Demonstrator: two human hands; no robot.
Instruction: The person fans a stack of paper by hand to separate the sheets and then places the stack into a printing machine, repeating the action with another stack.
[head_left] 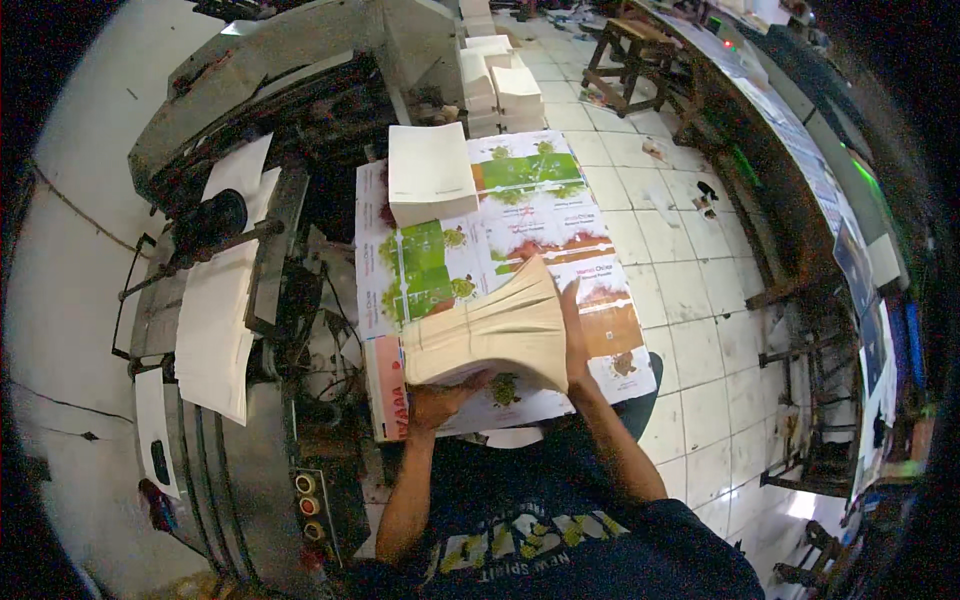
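A thick stack of cream paper [485, 325] is bowed between my two hands above the printed sheets. Its right end is fanned into several wavy clumps, while the left end lies more tightly together. My left hand [440, 403] grips the near left corner, its fingers partly under the paper. Along the right edge, my right hand [576, 340] presses with the fingers pointing away from me; part of them is hidden behind the stack. Farther back, a squared block of cream paper [432, 165] sits on the same surface.
Printed sheets with green and brown patches [540, 215] cover the work table. On the left stands a large machine [270, 75] with paper sheets [215, 320] on its feed side and round buttons [307, 505]. Paper stacks [515, 90] stand behind; a wooden stool [640, 55] and long bench line the right.
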